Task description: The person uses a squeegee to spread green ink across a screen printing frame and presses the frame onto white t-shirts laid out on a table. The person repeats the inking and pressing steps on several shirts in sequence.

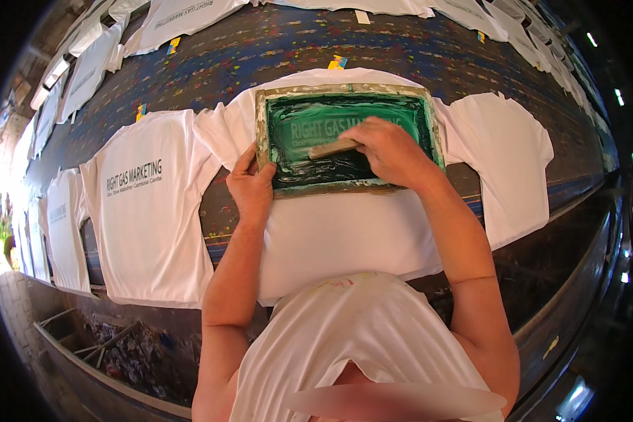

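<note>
Squeegee (pixel 333 148): inside the screen frame, slanting over the mesh, right end lost under fingers; its lower edge probably meets the ink.
Screen frame (pixel 344 190): holds dark green ink (pixel 323 172), blackest along the near side; the hand covers some of the mesh lettering.
Right hand (pixel 395 151): fingers curled closed round the squeegee, a little blurred.
Left hand (pixel 252 184): thumb and fingers clasping the frame's left rail.
White shirt (pixel 344 232): under the frame, middle hidden.
Neighbouring shirts (pixel 151 232): either side; outermost ones cut off.
Clutter (pixel 137 355): below the table (pixel 288 49), too dark to identify.
</note>
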Demonstrator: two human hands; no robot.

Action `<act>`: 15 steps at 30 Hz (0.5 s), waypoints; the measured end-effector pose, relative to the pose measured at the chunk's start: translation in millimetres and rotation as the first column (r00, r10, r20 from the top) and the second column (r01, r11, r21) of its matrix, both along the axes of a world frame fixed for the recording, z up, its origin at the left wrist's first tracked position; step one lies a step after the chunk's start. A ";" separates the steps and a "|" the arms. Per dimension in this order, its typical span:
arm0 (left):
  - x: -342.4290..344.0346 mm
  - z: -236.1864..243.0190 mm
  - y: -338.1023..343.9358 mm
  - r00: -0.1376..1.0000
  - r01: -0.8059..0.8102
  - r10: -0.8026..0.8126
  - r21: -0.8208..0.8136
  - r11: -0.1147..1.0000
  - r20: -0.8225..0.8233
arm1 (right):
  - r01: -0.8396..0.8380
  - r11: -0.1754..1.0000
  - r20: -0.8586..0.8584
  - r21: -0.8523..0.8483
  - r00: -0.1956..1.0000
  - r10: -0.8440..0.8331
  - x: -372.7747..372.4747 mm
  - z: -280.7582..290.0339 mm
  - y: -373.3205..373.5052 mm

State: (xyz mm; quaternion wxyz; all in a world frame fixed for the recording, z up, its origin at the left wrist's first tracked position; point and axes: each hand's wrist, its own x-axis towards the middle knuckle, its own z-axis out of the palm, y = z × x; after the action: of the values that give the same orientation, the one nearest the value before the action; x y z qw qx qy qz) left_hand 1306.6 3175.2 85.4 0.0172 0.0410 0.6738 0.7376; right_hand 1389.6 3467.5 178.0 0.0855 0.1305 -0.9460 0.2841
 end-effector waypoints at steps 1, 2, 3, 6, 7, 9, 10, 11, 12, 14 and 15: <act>-0.1 -0.6 0.2 1.000 0.002 -0.002 0.009 1.000 -0.009 | -0.007 1.000 0.005 -0.006 1.000 0.008 -14.0 -2.1 -5.2; -0.1 -1.8 0.7 1.000 -0.006 0.005 -0.019 1.000 -0.014 | -0.013 1.000 -0.029 -0.007 0.999 0.012 -27.9 -4.0 -9.6; -0.3 -3.3 0.7 1.000 -0.014 0.013 -0.045 0.999 -0.019 | 0.007 1.000 -0.058 -0.015 0.998 -0.008 -40.6 -5.7 -13.3; -6.0 -9.5 -0.4 0.994 -0.051 0.042 -0.088 0.995 -0.100 | 0.073 0.997 -0.126 -0.019 0.989 -0.074 -71.7 -10.5 -20.6; -7.8 -12.0 -0.5 0.994 -0.072 0.063 -0.112 0.991 -0.086 | 0.063 0.998 -0.145 -0.010 0.987 -0.064 -76.2 -11.9 -20.6; -8.2 -16.7 -0.6 0.982 -0.077 0.057 -0.109 0.991 -0.179 | 0.054 0.998 -0.171 0.011 0.984 -0.051 -78.9 -15.1 -21.6; -7.8 -18.2 -0.7 0.982 -0.085 0.062 -0.126 0.988 -0.178 | 0.046 0.997 -0.179 0.056 0.983 -0.036 -75.8 -17.2 -23.4; -7.8 -18.9 -1.0 0.979 -0.085 0.061 -0.117 0.990 -0.195 | 0.044 0.994 -0.186 0.098 0.982 -0.026 -66.8 -20.0 -26.7; -7.2 -19.2 -1.1 0.980 -0.083 0.060 -0.117 0.990 -0.189 | 0.044 0.989 -0.188 0.142 0.982 -0.017 -54.9 -23.0 -30.7; -5.8 -18.8 -0.8 0.982 -0.082 0.058 -0.129 0.988 -0.181 | 0.010 0.991 -0.235 0.135 0.972 0.023 -29.2 -27.7 -40.0; -5.3 -18.2 -1.5 0.982 -0.084 0.058 -0.139 0.987 -0.181 | -0.005 0.991 -0.258 0.131 0.965 0.039 -16.8 -28.8 -43.7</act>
State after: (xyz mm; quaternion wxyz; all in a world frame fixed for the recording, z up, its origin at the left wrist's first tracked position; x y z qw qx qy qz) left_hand 1301.4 3173.7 67.2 -0.0659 0.0804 0.7261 0.6797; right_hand 1372.8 3423.7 149.3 0.1969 0.1824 -0.9416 0.2034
